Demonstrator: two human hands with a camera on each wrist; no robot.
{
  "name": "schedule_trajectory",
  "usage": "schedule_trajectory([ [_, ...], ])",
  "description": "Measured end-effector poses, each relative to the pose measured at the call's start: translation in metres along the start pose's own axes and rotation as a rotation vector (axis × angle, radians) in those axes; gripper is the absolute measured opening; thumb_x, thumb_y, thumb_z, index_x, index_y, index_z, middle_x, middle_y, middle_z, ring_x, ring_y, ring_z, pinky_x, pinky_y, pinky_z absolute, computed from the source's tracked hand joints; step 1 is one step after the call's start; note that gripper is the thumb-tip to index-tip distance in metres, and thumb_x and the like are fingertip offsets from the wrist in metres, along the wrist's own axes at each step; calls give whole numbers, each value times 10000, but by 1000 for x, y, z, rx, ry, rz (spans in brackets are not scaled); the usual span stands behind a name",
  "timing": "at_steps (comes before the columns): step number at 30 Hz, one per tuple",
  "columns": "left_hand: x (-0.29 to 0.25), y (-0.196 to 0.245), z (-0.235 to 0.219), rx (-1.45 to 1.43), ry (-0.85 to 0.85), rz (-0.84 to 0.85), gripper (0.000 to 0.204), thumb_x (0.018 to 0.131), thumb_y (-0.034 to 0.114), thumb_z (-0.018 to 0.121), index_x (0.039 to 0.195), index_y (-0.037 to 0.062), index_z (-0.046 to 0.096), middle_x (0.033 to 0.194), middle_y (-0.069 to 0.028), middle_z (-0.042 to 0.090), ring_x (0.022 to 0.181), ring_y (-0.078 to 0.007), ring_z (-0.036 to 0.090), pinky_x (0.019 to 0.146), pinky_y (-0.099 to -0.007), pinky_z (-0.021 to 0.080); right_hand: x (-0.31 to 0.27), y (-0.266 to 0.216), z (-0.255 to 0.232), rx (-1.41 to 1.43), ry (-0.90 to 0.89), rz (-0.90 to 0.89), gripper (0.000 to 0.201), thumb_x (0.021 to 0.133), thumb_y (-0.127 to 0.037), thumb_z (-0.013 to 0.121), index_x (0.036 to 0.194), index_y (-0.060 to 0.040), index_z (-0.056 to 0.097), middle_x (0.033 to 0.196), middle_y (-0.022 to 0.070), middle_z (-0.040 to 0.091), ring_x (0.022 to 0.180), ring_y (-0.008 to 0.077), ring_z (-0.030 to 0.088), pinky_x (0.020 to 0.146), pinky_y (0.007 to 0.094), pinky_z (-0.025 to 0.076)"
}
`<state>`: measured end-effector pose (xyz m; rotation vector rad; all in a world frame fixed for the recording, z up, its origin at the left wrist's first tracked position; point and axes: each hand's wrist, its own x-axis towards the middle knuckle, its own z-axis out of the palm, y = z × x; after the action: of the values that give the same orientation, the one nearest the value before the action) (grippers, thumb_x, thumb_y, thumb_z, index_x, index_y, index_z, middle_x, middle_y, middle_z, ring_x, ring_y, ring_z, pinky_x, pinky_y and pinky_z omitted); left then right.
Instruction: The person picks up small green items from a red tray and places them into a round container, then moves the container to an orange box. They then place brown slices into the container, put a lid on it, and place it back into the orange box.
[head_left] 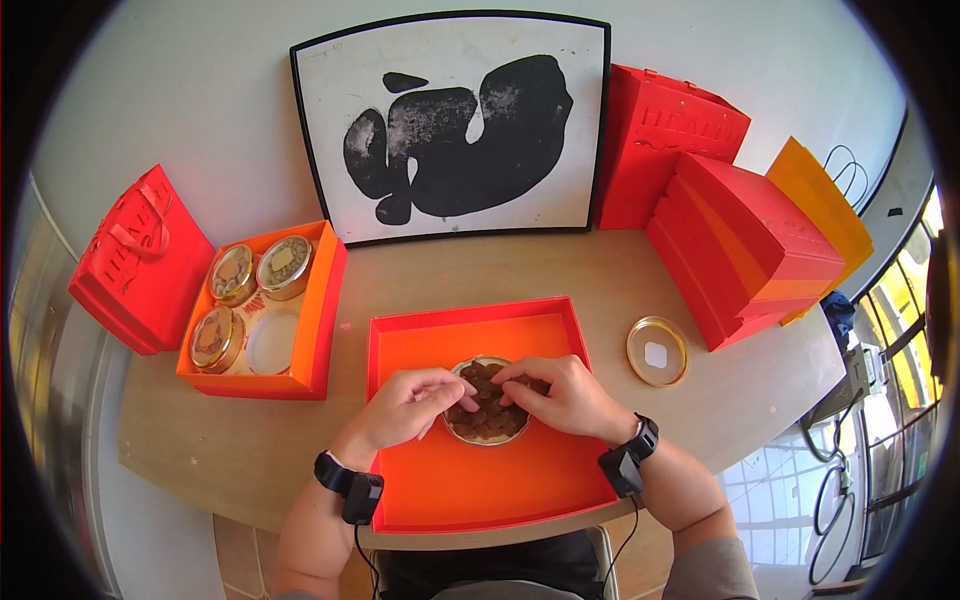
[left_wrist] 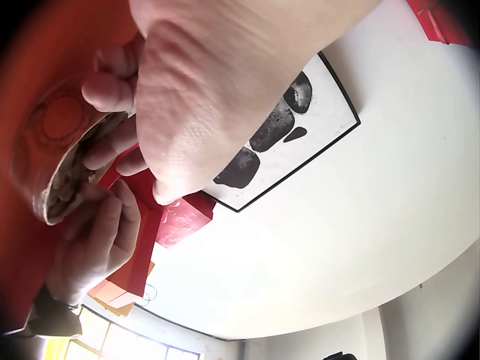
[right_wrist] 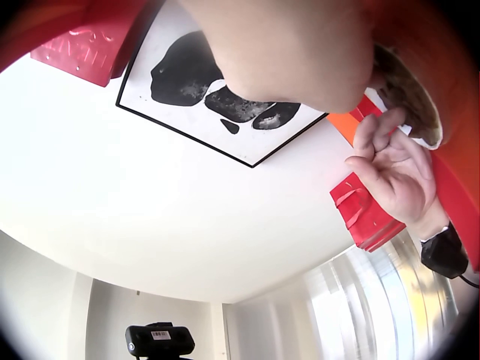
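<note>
A round clear jar point(head_left: 462, 437) filled with brown dried pieces point(head_left: 488, 418) stands inside the shallow red-and-orange box tray point(head_left: 430, 490). From the left, my left hand point(head_left: 405, 405) reaches over the rim, its fingertips on the pieces. Its relaxed, slightly bent fingers show in the right wrist view, where the left hand point(right_wrist: 401, 176) has its palm turned to the camera. My right hand point(head_left: 570, 397) comes in from the other side, thumb and fingertips touching the pieces. In the left wrist view the right hand point(left_wrist: 94, 240) has loosely bent fingers at the jar's mouth.
A gold-rimmed lid point(head_left: 640, 372) with a white label lies on the table point(head_left: 600, 270) at right. At left, an orange box point(head_left: 300, 350) holds three lidded jars beside a red bag point(head_left: 150, 260). Behind are a framed picture point(head_left: 450, 130), another red bag point(head_left: 670, 130) and red boxes point(head_left: 740, 230).
</note>
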<state>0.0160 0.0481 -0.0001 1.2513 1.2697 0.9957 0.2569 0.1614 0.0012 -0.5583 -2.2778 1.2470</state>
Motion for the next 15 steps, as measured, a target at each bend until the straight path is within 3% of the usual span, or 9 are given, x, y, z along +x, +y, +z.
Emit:
schedule_trajectory([
  [3,-1,-1,-1,19,-19,-10,320,1069,304,592,1117,22,736,886,-25,734,525,-25,462,475,-209,356,0,-1,0,4,-6,3,195,985,-87,645,1143,-3,723,892,91,781,764,139,738,694,275,583],
  [5,-1,3,-1,58,-23,-25,262,1070,228,573,1116,11,712,1052,-87,768,525,-44,499,498,-206,398,1,0,0,-9,-14,-2,204,982,-84,638,1148,8,715,878,112,776,785,169,756,704,294,597],
  [7,-1,4,-1,56,-20,-7,250,1064,216,580,1110,8,712,1033,-88,769,521,-46,500,493,-207,399,0,4,2,50,46,-27,178,988,-78,653,1131,-12,735,878,82,777,750,107,726,677,254,570],
  [10,-1,1,-1,23,-18,-18,244,1054,221,607,1100,8,717,993,-69,773,526,-33,490,478,-205,387,0,-3,-1,23,18,60,173,990,-84,658,1127,-12,736,839,77,767,743,105,725,669,255,566],
  [15,-1,0,-2,33,-38,-20,257,1054,232,617,1110,1,714,975,-64,774,533,-23,488,465,-202,378,0,1,0,24,5,33,202,996,-104,650,1154,0,719,827,102,760,756,145,749,671,284,589],
])
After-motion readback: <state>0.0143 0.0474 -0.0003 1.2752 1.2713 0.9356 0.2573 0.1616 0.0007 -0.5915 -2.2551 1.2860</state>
